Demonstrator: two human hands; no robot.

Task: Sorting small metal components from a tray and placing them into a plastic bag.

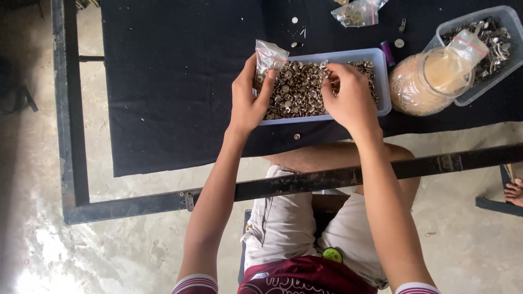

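I am holding a small clear plastic zip bag with a red seal strip (269,59) in my left hand (248,98), pinching it between thumb and fingers at the left end of a shallow rectangular translucent plastic tray (383,81). The bag is standing roughly upright, its long axis running away from me and its top end pointing away from me, clear of the tray's far rim. My right hand (348,98) is resting on the heap of small silver-coloured round metal fasteners (297,90) filling the tray, fingers curled down into them; whether any pieces are pinched I cannot tell. The bag is lying to the left of my right hand, near but apart, with the heap between them. The tray is sitting on a black cloth (174,81) over a dark metal-framed table (71,136). A clear round jar (422,84) is standing just beside the tray's right end.
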